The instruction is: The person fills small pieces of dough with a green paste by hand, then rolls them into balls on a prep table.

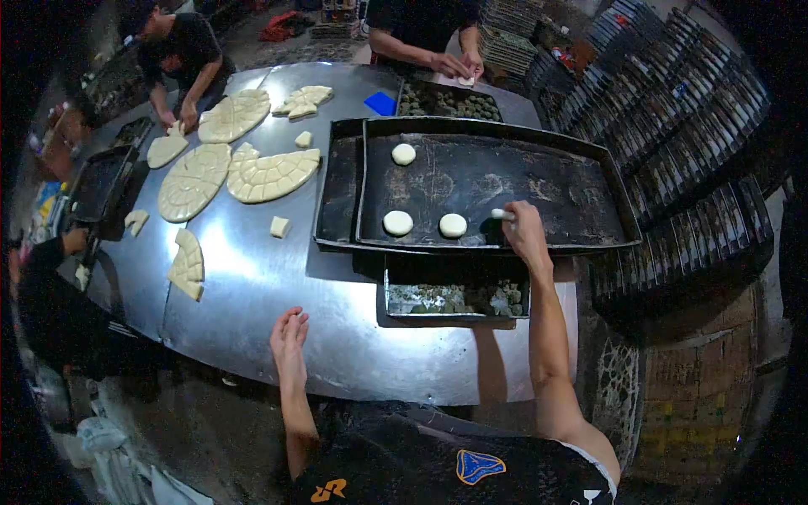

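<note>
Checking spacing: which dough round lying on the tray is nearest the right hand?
The near row's right round, just left of the right hand; the left round and far round lie farther.

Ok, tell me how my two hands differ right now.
The left hand is open and empty; the right hand is closed on a white dough piece. The left hand is over the table near its front edge, while the right hand reaches farther out, over the black tray. Both are bare.
</note>
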`<state>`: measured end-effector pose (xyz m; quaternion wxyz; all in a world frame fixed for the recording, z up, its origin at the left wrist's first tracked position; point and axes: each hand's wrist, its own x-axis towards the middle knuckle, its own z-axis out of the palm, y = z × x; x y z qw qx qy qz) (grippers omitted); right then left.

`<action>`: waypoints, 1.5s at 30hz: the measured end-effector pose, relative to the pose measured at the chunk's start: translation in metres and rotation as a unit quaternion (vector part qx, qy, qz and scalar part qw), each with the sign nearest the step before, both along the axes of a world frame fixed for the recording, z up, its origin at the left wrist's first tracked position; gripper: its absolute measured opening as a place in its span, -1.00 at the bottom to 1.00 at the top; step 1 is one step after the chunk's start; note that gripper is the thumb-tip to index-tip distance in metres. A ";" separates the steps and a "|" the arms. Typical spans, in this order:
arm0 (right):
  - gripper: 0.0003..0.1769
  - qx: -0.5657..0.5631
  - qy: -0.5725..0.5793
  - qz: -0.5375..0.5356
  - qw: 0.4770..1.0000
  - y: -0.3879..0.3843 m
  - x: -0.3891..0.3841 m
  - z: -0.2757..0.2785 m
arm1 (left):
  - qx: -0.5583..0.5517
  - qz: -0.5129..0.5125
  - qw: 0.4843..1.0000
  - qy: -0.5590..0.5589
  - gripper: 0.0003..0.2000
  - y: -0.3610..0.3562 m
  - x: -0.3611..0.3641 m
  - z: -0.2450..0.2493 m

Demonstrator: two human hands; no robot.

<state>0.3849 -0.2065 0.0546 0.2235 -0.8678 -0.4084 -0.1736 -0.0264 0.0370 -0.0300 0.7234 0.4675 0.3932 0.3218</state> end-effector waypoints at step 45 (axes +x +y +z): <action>-0.83 -0.113 0.053 -0.181 0.976 -0.049 -0.119 -0.063 | -0.096 -0.190 0.976 -0.052 -0.69 -0.084 0.046 0.009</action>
